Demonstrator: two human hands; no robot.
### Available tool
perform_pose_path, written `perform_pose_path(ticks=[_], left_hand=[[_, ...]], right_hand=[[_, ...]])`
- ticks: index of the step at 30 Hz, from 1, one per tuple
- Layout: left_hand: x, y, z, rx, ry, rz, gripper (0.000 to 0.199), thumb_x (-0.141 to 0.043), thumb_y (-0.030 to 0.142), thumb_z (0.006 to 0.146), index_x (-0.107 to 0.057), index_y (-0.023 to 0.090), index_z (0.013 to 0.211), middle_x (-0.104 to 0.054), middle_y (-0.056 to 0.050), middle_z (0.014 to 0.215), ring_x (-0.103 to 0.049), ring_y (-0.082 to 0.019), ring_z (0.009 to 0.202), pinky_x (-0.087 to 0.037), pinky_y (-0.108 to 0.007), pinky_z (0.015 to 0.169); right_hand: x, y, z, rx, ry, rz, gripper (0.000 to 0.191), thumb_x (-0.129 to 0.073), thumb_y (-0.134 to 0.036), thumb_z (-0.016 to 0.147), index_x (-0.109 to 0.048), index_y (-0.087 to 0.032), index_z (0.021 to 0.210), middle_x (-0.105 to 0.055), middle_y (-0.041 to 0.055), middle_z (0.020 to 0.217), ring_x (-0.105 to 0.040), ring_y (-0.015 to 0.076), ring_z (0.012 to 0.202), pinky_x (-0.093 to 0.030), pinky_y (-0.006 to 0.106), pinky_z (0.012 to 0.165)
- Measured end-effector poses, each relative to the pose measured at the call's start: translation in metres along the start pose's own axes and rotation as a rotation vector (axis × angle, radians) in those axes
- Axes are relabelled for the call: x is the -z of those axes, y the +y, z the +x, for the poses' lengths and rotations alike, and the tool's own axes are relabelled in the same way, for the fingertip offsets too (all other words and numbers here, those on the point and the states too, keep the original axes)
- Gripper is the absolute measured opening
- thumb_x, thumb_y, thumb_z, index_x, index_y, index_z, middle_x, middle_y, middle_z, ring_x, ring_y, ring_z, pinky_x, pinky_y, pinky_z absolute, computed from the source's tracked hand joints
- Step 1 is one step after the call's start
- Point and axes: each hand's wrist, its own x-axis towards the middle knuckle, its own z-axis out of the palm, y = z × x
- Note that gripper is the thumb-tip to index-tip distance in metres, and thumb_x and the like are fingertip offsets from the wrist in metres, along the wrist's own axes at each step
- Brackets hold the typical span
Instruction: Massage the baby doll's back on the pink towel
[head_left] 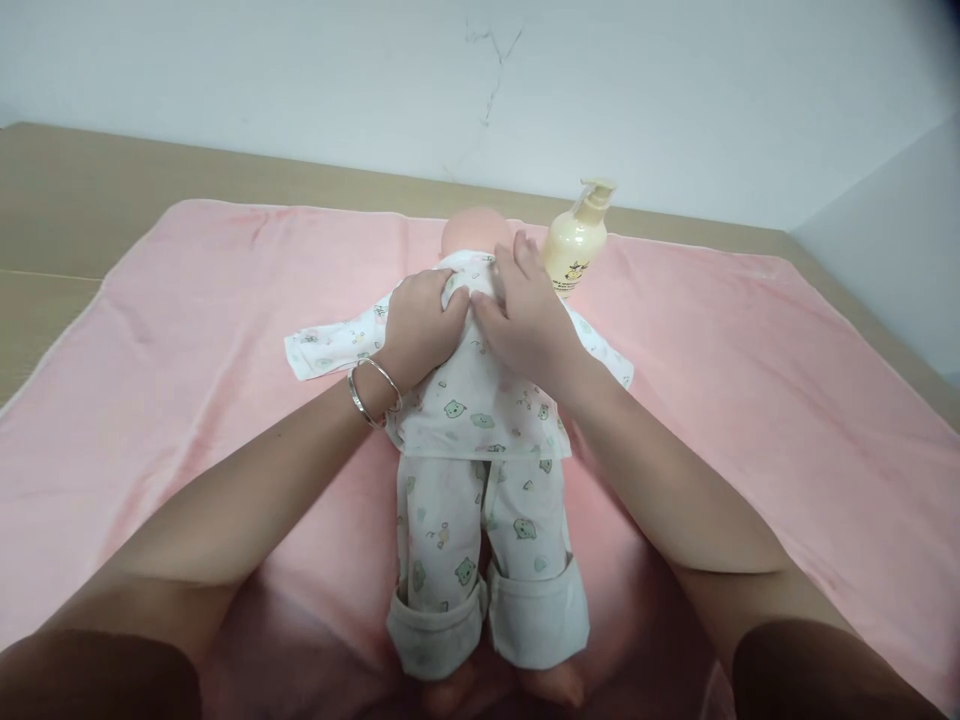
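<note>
A baby doll lies face down or with its face hidden, its bare head [474,230] at the far end. It wears a white printed top [487,410] and matching trousers [442,530] with rolled cuffs; the sleeves spread to both sides. My left hand [420,325] rests on the upper left of the top, fingers partly curled at the shoulder, thumb toward the middle. On the upper right lies my right hand [529,310], fingers spread and pointing up toward the head. Both thumbs nearly meet near the collar.
The doll lies on a pink blanket [690,370] spread over a wooden table [82,190]. A pale yellow pump bottle [576,245] stands just beyond my right hand. A white wall with a crack rises behind the table.
</note>
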Motion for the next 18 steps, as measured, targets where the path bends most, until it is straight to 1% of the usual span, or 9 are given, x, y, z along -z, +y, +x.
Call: perform_pose_path(ticks=[2,4,7,9,10,12,15,16,18], left_hand=[[0.001,0.001,0.0,-0.001,-0.004,0.02,0.03,-0.037,0.032,0.094,-0.064,0.02,0.087,-0.073,-0.01,0.098,-0.063,-0.025,0.096,-0.049,-0.039,0.094],[0.002,0.001,0.0,-0.002,0.001,0.026,0.027,-0.038,0.032,0.093,-0.059,0.021,0.08,-0.071,-0.009,0.091,-0.061,-0.024,0.09,-0.048,-0.038,0.087],[0.001,0.001,0.001,-0.021,0.016,0.028,0.023,-0.038,0.03,0.091,-0.05,0.022,0.074,-0.067,-0.008,0.087,-0.058,-0.023,0.085,-0.044,-0.038,0.082],[0.001,0.0,0.001,-0.032,0.022,0.023,0.022,-0.038,0.029,0.091,-0.041,0.022,0.07,-0.064,-0.007,0.081,-0.054,-0.022,0.08,-0.041,-0.037,0.077],[0.0,0.0,0.001,-0.035,0.025,0.016,0.022,-0.038,0.029,0.09,-0.037,0.022,0.069,-0.062,-0.007,0.078,-0.052,-0.021,0.077,-0.04,-0.036,0.075],[0.0,0.0,0.001,-0.037,0.033,-0.006,0.025,-0.04,0.028,0.09,-0.032,0.022,0.067,-0.056,-0.005,0.072,-0.048,-0.019,0.071,-0.036,-0.036,0.07],[-0.001,0.0,0.002,-0.041,0.045,-0.031,0.028,-0.042,0.026,0.089,-0.028,0.022,0.066,-0.05,-0.003,0.066,-0.042,-0.018,0.066,-0.032,-0.036,0.067],[-0.001,0.0,0.002,-0.042,0.047,-0.032,0.028,-0.042,0.025,0.089,-0.028,0.022,0.066,-0.05,-0.003,0.066,-0.042,-0.018,0.065,-0.032,-0.036,0.067],[-0.001,0.0,0.002,-0.041,0.05,-0.024,0.028,-0.042,0.024,0.089,-0.028,0.022,0.066,-0.051,-0.003,0.067,-0.044,-0.019,0.067,-0.032,-0.036,0.068]], right_hand=[[0.003,-0.003,-0.001,0.01,0.072,-0.011,0.057,-0.038,-0.032,0.102,-0.038,-0.017,0.157,-0.025,0.0137,0.171,-0.013,0.0342,0.163,-0.029,0.065,0.127],[0.001,-0.007,-0.002,0.01,0.085,-0.042,0.056,-0.036,-0.028,0.102,-0.039,-0.015,0.156,-0.026,0.0148,0.171,-0.014,0.0327,0.163,-0.029,0.063,0.128],[-0.007,-0.011,-0.002,-0.019,-0.008,-0.091,0.054,-0.032,-0.024,0.103,-0.043,-0.007,0.153,-0.034,0.0201,0.167,-0.026,0.0328,0.16,-0.027,0.061,0.13],[-0.01,-0.01,-0.003,-0.026,-0.064,-0.096,0.052,-0.033,-0.022,0.103,-0.047,-0.005,0.149,-0.041,0.022,0.163,-0.034,0.0334,0.156,-0.028,0.061,0.13],[-0.01,-0.01,-0.003,-0.021,-0.066,-0.081,0.05,-0.034,-0.022,0.103,-0.05,-0.006,0.148,-0.043,0.0217,0.161,-0.036,0.0335,0.155,-0.029,0.061,0.129],[-0.007,-0.008,-0.003,0.005,-0.012,-0.028,0.047,-0.038,-0.021,0.101,-0.052,-0.012,0.144,-0.043,0.0186,0.162,-0.035,0.033,0.156,-0.032,0.061,0.128],[-0.004,-0.006,-0.003,0.018,0.094,0.021,0.048,-0.042,-0.017,0.098,-0.051,-0.019,0.145,-0.039,0.013,0.165,-0.028,0.032,0.159,-0.031,0.06,0.129],[-0.005,-0.005,-0.003,0.014,0.097,0.013,0.048,-0.042,-0.016,0.097,-0.051,-0.018,0.144,-0.039,0.0133,0.165,-0.028,0.0325,0.159,-0.031,0.059,0.129],[-0.009,-0.005,-0.002,-0.003,0.05,-0.017,0.045,-0.04,-0.015,0.097,-0.054,-0.014,0.14,-0.044,0.0166,0.161,-0.033,0.0347,0.157,-0.03,0.06,0.129]])
